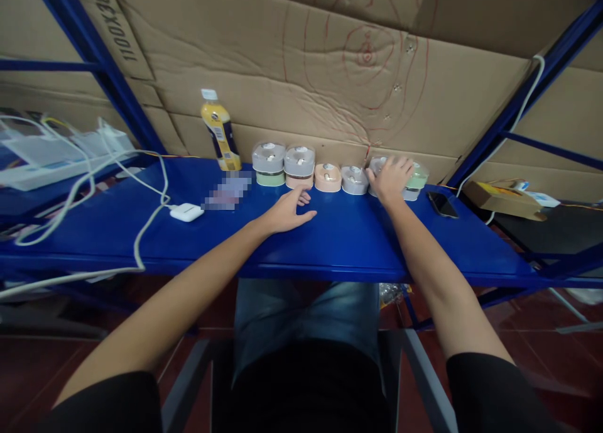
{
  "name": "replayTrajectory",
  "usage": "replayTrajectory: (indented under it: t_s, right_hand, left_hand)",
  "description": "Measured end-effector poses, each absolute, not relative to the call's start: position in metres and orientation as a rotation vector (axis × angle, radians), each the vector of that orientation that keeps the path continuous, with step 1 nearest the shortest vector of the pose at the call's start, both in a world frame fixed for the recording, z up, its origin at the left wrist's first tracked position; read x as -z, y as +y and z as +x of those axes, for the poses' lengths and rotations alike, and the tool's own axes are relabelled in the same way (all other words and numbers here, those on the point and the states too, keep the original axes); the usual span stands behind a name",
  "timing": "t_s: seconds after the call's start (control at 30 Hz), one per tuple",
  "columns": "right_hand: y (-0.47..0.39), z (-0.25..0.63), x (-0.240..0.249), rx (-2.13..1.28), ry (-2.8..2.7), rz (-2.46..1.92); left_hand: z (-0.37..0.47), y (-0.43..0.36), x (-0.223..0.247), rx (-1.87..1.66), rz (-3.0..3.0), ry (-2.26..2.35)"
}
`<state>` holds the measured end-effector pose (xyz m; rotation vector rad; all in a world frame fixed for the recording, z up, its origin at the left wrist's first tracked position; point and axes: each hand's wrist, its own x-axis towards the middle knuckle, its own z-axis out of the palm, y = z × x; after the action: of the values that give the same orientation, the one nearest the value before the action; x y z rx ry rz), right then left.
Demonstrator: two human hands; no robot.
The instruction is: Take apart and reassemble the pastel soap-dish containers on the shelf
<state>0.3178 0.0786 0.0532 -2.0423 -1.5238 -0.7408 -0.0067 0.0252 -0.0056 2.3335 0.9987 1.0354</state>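
A row of small oval containers with clear lids stands along the back of the blue table. At its left are a grey container (269,156) on a green one (270,179) and a grey container (299,161) on a peach one (298,181). A single peach container (328,178) and a single grey container (354,180) follow. My right hand (394,176) is over a grey container (376,164), thumb at its left side, covering much of it. Beside it is a green container (417,176), partly hidden. My left hand (288,210) hovers before the left stacks, thumb and fingers apart, holding nothing.
On the blue table (339,238) are a yellow drink bottle (220,131), a white earbud case (186,212), a blurred-out flat item (228,191) and a phone (442,204). White cables (146,225) run over the left side. Cardboard (254,62) closes off the back.
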Motion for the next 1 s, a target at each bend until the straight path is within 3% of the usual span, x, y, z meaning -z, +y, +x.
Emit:
replayTrajectory:
  t_s: [0.1, 0.3, 0.6, 0.73, 0.83, 1.0]
  right_hand:
    - [0.076, 0.298, -0.055, 0.734, -1.834, -1.802]
    - [0.082, 0.233, -0.042, 0.335, -2.383, -1.522]
    - [0.021, 0.223, -0.033, 0.125, -2.269, -1.435]
    - [0.001, 0.213, -0.045, 0.083, -1.985, -1.728]
    - [0.003, 0.213, -0.051, -0.101, -2.078, -1.804]
    - [0.013, 0.234, -0.05, -0.402, -2.444, -1.013]
  left_hand:
    - [-0.006, 0.026, 0.005, -1.03, 2.332, 1.015]
    - [-0.008, 0.027, 0.007, -1.022, 2.325, 1.014]
    - [-0.006, 0.024, 0.005, -1.106, 2.337, 1.016]
    - [-0.007, 0.022, 0.001, -1.155, 2.343, 1.005]
    - [-0.009, 0.023, 0.001, -1.131, 2.304, 0.976]
    - [-0.013, 0.026, 0.001, -1.074, 2.243, 0.859]
